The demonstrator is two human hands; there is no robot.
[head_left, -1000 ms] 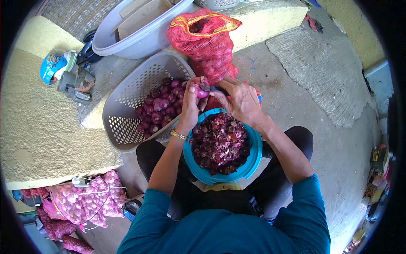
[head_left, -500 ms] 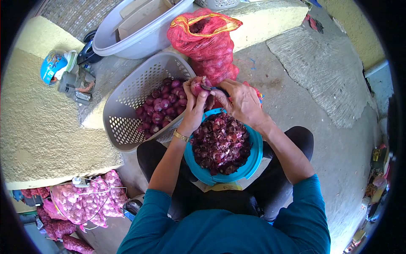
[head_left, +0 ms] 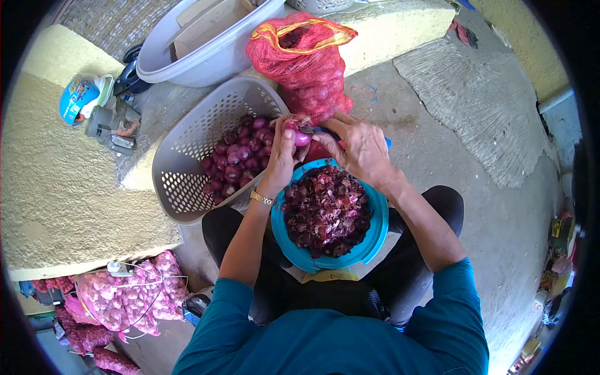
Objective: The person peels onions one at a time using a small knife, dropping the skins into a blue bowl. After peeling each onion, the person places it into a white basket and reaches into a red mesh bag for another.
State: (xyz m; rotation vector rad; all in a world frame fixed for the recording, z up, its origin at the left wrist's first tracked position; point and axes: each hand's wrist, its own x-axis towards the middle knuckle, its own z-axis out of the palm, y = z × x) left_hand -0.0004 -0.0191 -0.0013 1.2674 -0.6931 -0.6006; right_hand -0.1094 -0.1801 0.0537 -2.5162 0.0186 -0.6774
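Note:
My left hand (head_left: 282,155) is closed around a red onion (head_left: 302,137), holding it above the far rim of the blue basin (head_left: 281,234). Part of the onion shows smooth, bright purple flesh. My right hand (head_left: 364,149) grips a small knife (head_left: 389,143) with a blue handle, its short dark blade against the onion. Dry onion skins (head_left: 326,212) fill the basin between my knees. Just left of my left hand, several purple onions (head_left: 240,153) lie in a grey perforated basket (head_left: 178,140).
Behind my hands stands a red mesh sack (head_left: 309,78) with a yellow-trimmed mouth. A large grey tub (head_left: 200,72) sits beyond the basket. Mesh bags of pale bulbs (head_left: 134,294) lie at lower left. A blue helmet-like item (head_left: 78,99) rests on the ledge (head_left: 69,181).
The onion has turned in my left hand, and more smooth purple surface shows. My left wrist has shifted slightly left. More of the knife's blue handle is visible.

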